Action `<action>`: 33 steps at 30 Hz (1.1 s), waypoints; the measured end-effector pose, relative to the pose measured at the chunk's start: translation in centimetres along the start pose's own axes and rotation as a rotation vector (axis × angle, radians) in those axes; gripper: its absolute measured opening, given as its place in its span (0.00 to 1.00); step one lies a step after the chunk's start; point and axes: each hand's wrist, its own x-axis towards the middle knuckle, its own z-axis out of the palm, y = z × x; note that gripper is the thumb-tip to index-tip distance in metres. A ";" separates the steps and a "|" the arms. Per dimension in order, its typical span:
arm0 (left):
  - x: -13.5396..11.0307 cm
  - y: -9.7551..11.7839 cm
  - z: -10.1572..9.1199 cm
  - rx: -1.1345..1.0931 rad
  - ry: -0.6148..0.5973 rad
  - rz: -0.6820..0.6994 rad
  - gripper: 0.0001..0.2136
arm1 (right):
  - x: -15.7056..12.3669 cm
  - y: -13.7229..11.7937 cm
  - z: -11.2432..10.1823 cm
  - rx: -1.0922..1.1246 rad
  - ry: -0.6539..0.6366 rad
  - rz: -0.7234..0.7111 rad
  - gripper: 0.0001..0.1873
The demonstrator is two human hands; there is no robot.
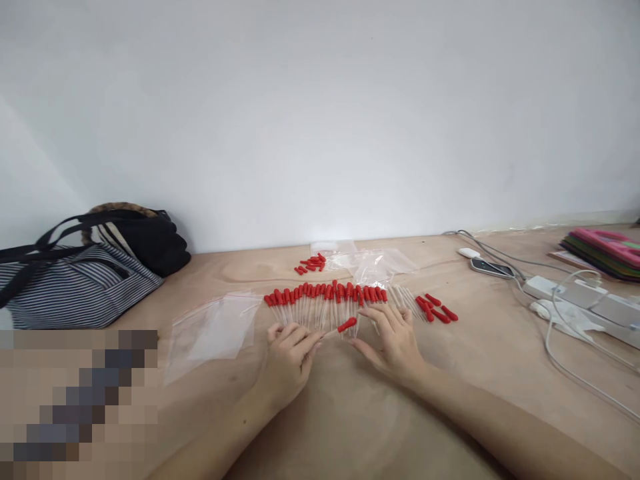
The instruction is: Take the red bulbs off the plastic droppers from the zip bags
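A row of several glass droppers with red rubber caps lies side by side on the wooden table. My left hand rests in front of the row, fingers curled, pinching the glass end of one red-capped dropper that lies across between my hands. My right hand lies flat with fingers spread over the right end of the row. Loose red caps and bare glass tubes lie just to the right of it.
A pile of red caps and clear plastic bags sit behind the row, another clear bag at left. A striped bag stands far left. A phone, cables, a power strip and coloured sheets are at right.
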 end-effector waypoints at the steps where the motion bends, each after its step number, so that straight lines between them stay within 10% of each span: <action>1: -0.1 0.0 0.2 0.011 0.019 0.026 0.10 | -0.2 0.4 -0.2 -0.039 -0.007 -0.087 0.16; 8: -0.7 0.3 1.5 0.033 0.111 0.165 0.10 | -0.3 1.2 0.8 -0.060 0.036 -0.397 0.05; 33: -1.0 1.2 1.5 0.129 0.118 0.266 0.12 | -1.5 1.8 -0.5 -0.179 0.167 -0.693 0.09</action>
